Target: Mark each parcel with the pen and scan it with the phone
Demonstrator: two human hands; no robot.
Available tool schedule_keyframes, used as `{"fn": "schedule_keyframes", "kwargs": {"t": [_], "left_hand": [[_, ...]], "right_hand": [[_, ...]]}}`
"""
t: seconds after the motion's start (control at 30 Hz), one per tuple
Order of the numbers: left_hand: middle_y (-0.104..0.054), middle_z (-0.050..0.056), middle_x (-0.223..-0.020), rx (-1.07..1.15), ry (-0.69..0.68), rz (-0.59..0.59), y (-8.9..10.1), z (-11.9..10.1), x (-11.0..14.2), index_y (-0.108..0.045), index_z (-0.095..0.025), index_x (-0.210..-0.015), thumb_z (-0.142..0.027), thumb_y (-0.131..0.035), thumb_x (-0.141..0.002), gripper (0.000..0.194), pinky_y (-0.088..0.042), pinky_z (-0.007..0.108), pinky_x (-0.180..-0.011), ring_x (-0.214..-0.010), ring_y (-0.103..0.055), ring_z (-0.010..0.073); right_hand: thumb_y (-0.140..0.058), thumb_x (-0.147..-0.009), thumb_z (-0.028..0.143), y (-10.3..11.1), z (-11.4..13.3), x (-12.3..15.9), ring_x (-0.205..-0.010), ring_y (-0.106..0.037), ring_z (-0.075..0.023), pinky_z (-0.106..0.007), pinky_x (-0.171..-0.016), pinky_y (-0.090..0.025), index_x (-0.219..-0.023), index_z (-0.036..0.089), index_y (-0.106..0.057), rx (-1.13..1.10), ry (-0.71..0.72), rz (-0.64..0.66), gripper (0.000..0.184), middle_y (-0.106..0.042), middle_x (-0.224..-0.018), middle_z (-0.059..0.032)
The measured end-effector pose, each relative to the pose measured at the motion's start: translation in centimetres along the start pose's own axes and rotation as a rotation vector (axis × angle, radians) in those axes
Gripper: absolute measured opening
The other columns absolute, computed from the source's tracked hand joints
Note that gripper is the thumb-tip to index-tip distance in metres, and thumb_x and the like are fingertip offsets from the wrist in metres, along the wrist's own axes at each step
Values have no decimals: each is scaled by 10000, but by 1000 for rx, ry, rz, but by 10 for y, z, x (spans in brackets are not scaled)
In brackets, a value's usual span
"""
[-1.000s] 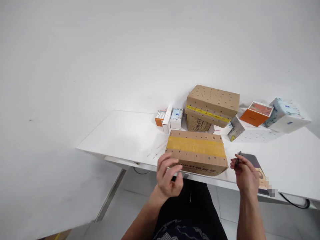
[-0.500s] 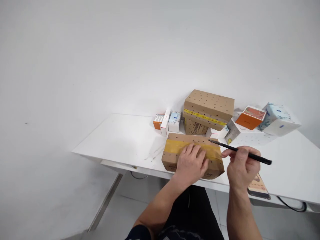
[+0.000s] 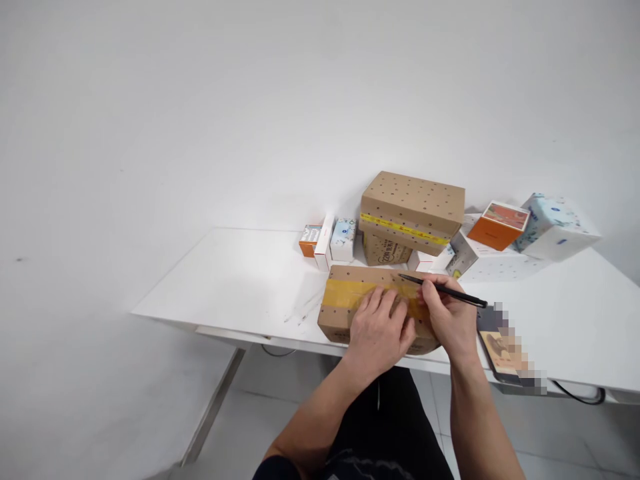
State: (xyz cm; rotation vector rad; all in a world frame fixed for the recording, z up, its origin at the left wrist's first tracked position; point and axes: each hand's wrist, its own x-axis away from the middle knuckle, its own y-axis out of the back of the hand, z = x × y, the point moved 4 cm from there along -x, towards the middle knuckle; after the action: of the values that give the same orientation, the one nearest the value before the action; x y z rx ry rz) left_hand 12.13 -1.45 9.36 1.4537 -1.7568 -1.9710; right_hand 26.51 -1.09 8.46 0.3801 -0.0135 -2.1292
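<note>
A brown cardboard box (image 3: 345, 297) with a wide yellow tape band and small holes lies at the near edge of the white table (image 3: 240, 273). My left hand (image 3: 381, 327) rests flat on its top, fingers spread. My right hand (image 3: 447, 319) is closed round a thin black pen (image 3: 443, 290), whose tip lies over the box's top right part.
Behind stands a larger perforated brown box (image 3: 413, 210) stacked on another box. Small white and orange cartons (image 3: 327, 240) sit to its left. An orange box (image 3: 500, 225) and a pale patterned box (image 3: 553, 227) are at the right. A phone (image 3: 503, 347) lies beside my right hand.
My left hand went from the box's near edge onto its top and stayed. My right hand brought the pen left, over the box.
</note>
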Motion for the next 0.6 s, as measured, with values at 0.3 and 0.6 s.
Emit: {"fn": "schedule_keyframes", "kwargs": {"t": [0.3, 0.6], "left_hand": [[-631, 104, -1171, 9, -9, -9, -2, 1, 1, -619, -156, -1122, -299, -496, -882, 306, -447, 424, -1012, -1158, -546, 283], [-635, 107, -1152, 9, -14, -16, -2, 0, 1, -616, -154, -1130, -295, -492, -884, 310, -443, 425, -1011, -1149, -550, 281]], "right_hand": [[-542, -871, 433, -3, 1, -1, -637, -607, -157, -312, -639, -500, -900, 198, -595, 186, 100, 30, 243, -654, -744, -12], [-528, -878, 441, -4, 2, -2, -663, -615, -164, -313, -656, -496, -912, 207, -596, 226, 107, 82, 246, -652, -764, -10]]}}
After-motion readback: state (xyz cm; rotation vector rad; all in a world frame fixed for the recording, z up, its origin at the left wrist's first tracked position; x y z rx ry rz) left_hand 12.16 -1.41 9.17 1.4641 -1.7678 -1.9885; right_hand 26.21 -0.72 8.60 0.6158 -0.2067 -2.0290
